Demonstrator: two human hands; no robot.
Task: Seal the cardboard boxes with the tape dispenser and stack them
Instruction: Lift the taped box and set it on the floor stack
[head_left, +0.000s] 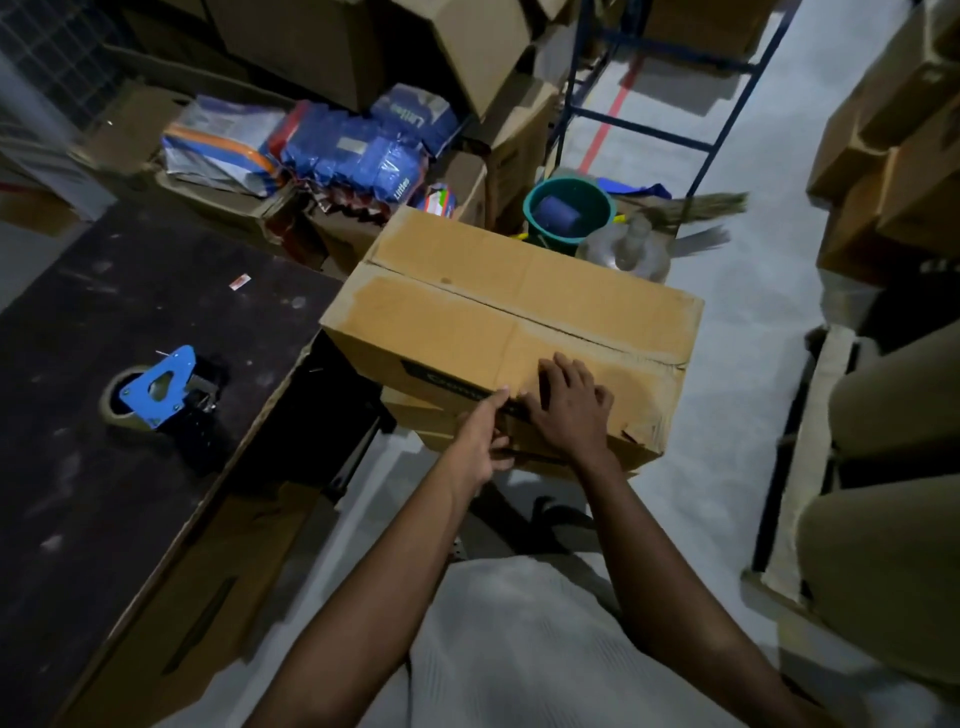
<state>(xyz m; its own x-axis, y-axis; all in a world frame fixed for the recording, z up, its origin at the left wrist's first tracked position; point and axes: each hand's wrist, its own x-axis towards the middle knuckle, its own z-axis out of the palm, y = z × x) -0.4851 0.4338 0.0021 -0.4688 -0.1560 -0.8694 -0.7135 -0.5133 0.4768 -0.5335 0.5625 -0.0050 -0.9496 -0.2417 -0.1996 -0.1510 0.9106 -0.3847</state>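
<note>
A closed cardboard box (509, 317) sits in the middle of the view on top of another box (415, 410) whose edge shows beneath it. Its two top flaps meet at a dark seam. My right hand (569, 402) lies with spread fingers over the box's near top edge. My left hand (483, 441) is against the near side of the box, thumb up near the edge and fingers curled low on the side. The blue tape dispenser (161, 387) with its tape roll rests on the dark table (104, 467) to the left, away from both hands.
Blue and white packets (358, 150) lie in open cartons behind the table. A green bucket (569, 213), a clear jug (628, 249) and a broom (711, 208) stand beyond the box. Stacked cartons (893, 171) line the right side, and a blue metal rack (675, 93) stands at the back.
</note>
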